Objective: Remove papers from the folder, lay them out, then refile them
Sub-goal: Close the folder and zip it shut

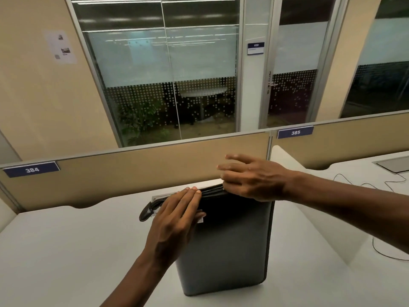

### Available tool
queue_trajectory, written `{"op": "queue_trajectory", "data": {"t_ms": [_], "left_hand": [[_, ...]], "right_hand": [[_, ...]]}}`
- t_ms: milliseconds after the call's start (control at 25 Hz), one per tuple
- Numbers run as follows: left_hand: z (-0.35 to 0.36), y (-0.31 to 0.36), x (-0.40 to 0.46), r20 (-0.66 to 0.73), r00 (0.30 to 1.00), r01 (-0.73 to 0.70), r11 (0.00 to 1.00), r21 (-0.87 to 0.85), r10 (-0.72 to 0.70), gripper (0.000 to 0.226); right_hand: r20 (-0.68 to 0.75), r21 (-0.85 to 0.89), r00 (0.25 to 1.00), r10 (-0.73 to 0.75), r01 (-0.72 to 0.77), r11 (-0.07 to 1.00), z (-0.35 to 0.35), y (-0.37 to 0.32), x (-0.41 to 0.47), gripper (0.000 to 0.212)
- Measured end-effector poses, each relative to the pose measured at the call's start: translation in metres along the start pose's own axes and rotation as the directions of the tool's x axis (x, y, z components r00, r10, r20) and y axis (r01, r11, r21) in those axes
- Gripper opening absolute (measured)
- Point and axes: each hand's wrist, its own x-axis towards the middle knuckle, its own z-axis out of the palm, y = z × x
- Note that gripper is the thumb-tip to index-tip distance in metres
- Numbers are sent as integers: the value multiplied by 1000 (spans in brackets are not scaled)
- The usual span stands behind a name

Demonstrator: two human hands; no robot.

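A dark folder (225, 247) is laid flat on the white tabletop (66, 251). The left hand (174, 224) is pressed on it, fingers straight and together. The right hand (252, 177) is spread at its far edge, its grip hidden underneath.

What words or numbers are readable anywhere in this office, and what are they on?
"384": blue plate on tan desk partition.
"385": blue plate on neighbouring tan partition.
"030": blue-and-white door sign; its smaller line is blurred.
White wall poster: too small to read.
White tag on dark zip folder: unreadable.
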Motion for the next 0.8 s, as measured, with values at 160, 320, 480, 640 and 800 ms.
{"op": "queue_trajectory", "data": {"t_ms": [160,320,480,640,800], "left_hand": [[3,1,2,26,997,74,997,19,-74,45],[12,41,34,142,985,91,995,30,-94,62],[42,79,70,216,976,-39,999,-7,39,56],[48,82,67,140,990,-23,999,-25,26,46],[46,80,71,141,990,-14,1000,-25,17,41]], "right_hand": [[-115,-31,986,123,-128,991,21,11,-59,21],[-230,17,921,315,-320,947,44,-13,-80,24],[-327,61,823,465,-472,879,50,-30,-91,16],[-353,54,759,547,-567,822,61,-46,-121,30],[-354,112,653,669,-681,724,83,-77,-132,21]]}}
